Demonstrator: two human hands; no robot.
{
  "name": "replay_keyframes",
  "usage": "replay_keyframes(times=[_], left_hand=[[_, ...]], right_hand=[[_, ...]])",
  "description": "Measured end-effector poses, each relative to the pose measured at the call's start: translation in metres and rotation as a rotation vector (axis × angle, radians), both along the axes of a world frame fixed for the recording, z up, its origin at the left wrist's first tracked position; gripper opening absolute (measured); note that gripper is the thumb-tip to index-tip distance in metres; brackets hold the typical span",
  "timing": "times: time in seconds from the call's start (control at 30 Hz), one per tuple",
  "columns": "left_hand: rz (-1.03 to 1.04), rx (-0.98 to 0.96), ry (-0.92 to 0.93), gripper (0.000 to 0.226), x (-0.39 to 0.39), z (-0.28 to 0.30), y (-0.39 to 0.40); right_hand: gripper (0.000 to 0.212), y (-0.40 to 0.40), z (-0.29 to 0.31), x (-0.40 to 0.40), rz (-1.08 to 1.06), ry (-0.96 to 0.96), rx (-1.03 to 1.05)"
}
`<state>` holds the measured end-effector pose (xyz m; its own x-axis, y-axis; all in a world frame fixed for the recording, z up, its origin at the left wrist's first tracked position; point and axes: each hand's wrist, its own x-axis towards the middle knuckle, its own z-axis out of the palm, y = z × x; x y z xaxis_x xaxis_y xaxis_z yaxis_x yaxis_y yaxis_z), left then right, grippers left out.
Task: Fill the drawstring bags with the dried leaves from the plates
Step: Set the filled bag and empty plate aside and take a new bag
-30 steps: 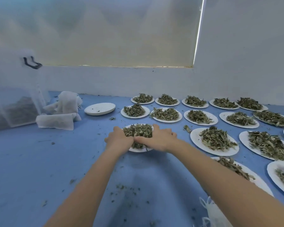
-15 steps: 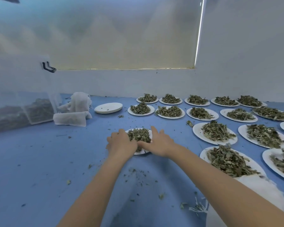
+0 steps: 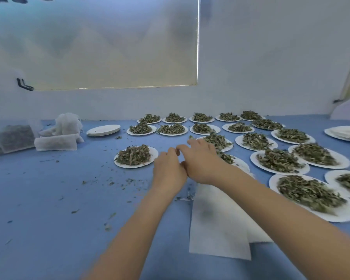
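A white plate (image 3: pixel 155 153) heaped with dried leaves (image 3: pixel 134 155) sits on the blue table, left of my hands. My left hand (image 3: pixel 168 168) and my right hand (image 3: pixel 202 160) hover side by side, touching at the thumbs, with fingers loosely bent and nothing visible in them. My right hand is above another plate of leaves (image 3: pixel 226 157). Flat white drawstring bags (image 3: pixel 216 221) lie under my right forearm. Several more plates of leaves (image 3: pixel 279 160) fill the right side.
A stack of bare plates (image 3: pixel 103 130) stands at back left beside crumpled white bags (image 3: pixel 67 124) and a folded bag (image 3: pixel 56 144). Filled bags (image 3: pixel 15 138) lie at far left. More stacked plates (image 3: pixel 345 133) are at far right. Leaf crumbs litter the table.
Both hands have left the sides of the leaf plate and moved right and up off it. The view has swung right, showing the flat bags under my right arm.
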<state>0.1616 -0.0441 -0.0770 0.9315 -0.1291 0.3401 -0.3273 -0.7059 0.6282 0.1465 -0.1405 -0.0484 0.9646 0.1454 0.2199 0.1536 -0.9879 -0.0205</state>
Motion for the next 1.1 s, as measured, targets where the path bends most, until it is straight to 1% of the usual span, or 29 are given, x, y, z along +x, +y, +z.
replay_keyframes(times=[0.1, 0.2, 0.33, 0.4, 0.47, 0.53, 0.6, 0.7, 0.73, 0.8, 0.87, 0.93, 1.0, 1.07, 1.1], left_hand=[[-0.064, -0.005, 0.023, 0.034, -0.017, -0.002, -0.025], [-0.098, 0.018, 0.043, 0.033, -0.027, -0.010, -0.034], [-0.052, 0.072, 0.137, 0.037, -0.034, -0.025, -0.029], [-0.036, 0.073, 0.178, 0.041, -0.034, -0.030, -0.028], [-0.034, 0.078, 0.139, 0.037, -0.032, -0.033, -0.031], [-0.026, 0.059, 0.038, 0.026, -0.032, -0.034, -0.033], [-0.030, -0.025, -0.042, 0.018, -0.033, -0.035, -0.032], [-0.109, -0.259, -0.067, 0.004, -0.035, -0.031, -0.027], [-0.146, -0.310, -0.080, 0.006, -0.037, -0.027, -0.024], [-0.216, -0.367, -0.119, 0.014, -0.039, -0.017, -0.019], [-0.251, -0.417, -0.159, 0.017, -0.041, -0.003, -0.013], [-0.264, -0.512, -0.166, 0.012, -0.038, 0.011, -0.007], [-0.280, -0.579, -0.136, 0.007, -0.032, 0.023, -0.001], [-0.276, -0.593, -0.100, 0.008, -0.022, 0.031, 0.005], [-0.261, -0.606, -0.086, 0.009, -0.017, 0.034, 0.007]], right_hand=[[0.037, -0.028, 0.000, -0.023, -0.016, -0.073, 0.013], [0.036, -0.051, -0.002, -0.041, -0.020, -0.101, 0.060], [0.034, -0.067, -0.017, -0.060, 0.056, -0.153, 0.036], [0.038, -0.069, -0.026, -0.065, 0.064, -0.153, -0.015], [0.044, -0.068, -0.033, -0.065, 0.026, -0.132, -0.081], [0.046, -0.067, -0.037, -0.063, -0.007, -0.134, -0.111], [0.047, -0.067, -0.039, -0.061, -0.016, -0.160, -0.097], [0.055, -0.069, -0.037, -0.059, -0.006, -0.199, 0.008], [0.054, -0.070, -0.034, -0.058, 0.009, -0.208, 0.037], [0.043, -0.069, -0.024, -0.055, 0.047, -0.235, 0.102], [0.031, -0.068, -0.010, -0.052, 0.064, -0.263, 0.276], [0.025, -0.065, 0.004, -0.049, 0.068, -0.274, 0.462], [0.021, -0.062, 0.014, -0.043, 0.086, -0.281, 0.607], [0.027, -0.057, 0.022, -0.037, 0.126, -0.284, 0.746], [0.032, -0.054, 0.025, -0.033, 0.155, -0.297, 0.761]])
